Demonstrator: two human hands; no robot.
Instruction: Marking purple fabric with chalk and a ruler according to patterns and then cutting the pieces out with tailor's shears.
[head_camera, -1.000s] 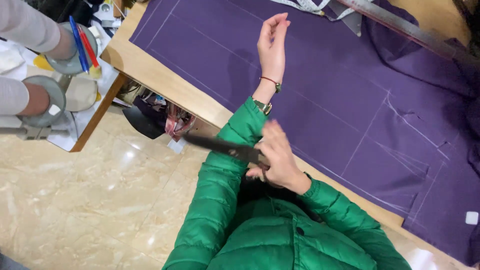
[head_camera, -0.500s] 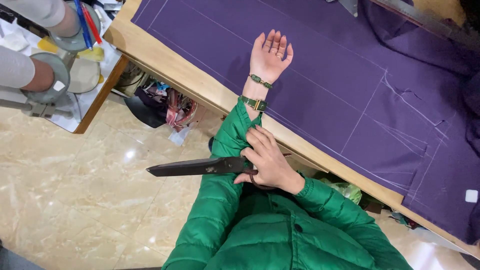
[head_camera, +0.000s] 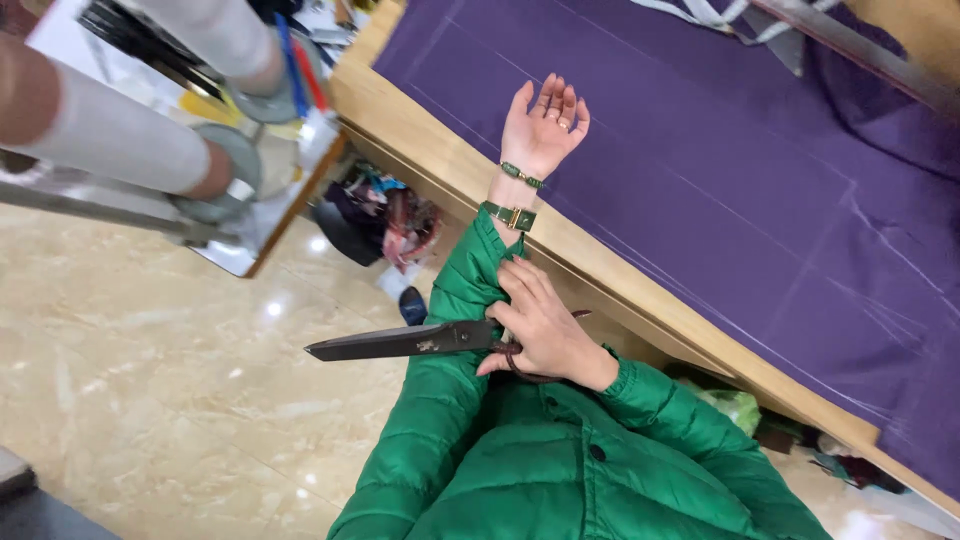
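One pair of shears (head_camera: 415, 341), judged heavy, rigid and sharp, sits gripped at its handles by the closed right hand (head_camera: 540, 330), while the left hand (head_camera: 543, 128) lies open, empty, on soft cloth (head_camera: 720, 150) beyond.

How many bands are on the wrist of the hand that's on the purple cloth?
2. A thin green bead bracelet sits nearest the left hand. A wider green watch strap sits just below it, by the green sleeve. More could hide under the sleeve.
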